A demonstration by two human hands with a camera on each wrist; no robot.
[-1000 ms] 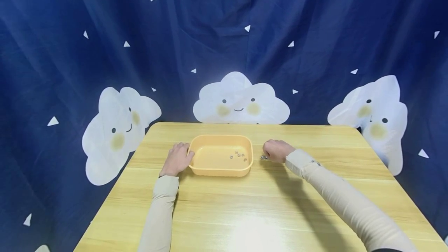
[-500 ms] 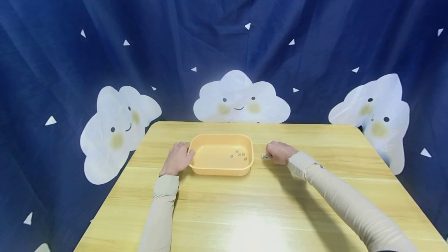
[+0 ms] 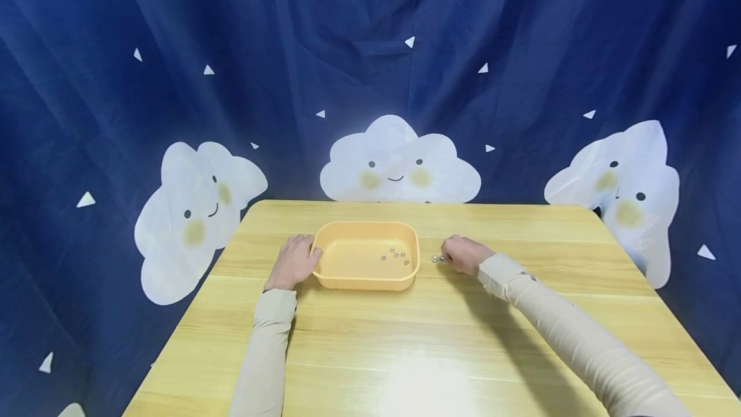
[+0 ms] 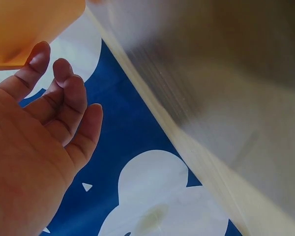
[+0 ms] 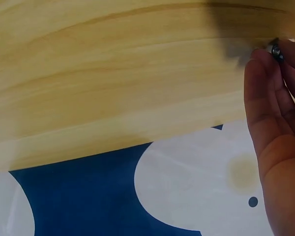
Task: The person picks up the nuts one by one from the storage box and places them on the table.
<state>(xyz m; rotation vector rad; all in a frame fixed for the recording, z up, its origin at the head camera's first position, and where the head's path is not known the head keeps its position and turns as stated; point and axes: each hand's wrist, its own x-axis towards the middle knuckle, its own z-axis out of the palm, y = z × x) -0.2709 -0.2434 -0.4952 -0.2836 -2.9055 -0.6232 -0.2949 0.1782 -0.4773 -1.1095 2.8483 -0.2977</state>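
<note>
My left hand (image 3: 291, 261) grips the left end of a yellow-orange plastic basin (image 3: 361, 284), with the thumb over its rim. In the left wrist view, the fingertips (image 4: 41, 51) curl at the outside of the basin wall. Several small, shiny round metal pieces (image 3: 396, 255) lie on the right part of the basin floor. Right of the basin, my right hand (image 3: 465, 253) pinches a small dark, ring-like metal piece (image 5: 276, 51) between thumb and fingers, low over the table. Another small silver piece (image 3: 435, 259) shows just left of those fingertips.
The basin stands on a light wood table (image 3: 370, 340), toward its far side. Behind the table hangs a dark blue curtain (image 3: 359, 69) printed with white clouds and triangles. A shadow of the right arm falls across the tabletop.
My right hand has shifted slightly to the right, away from the basin, and more of the small silver pieces at its fingertips shows. The left hand and basin stay in place.
</note>
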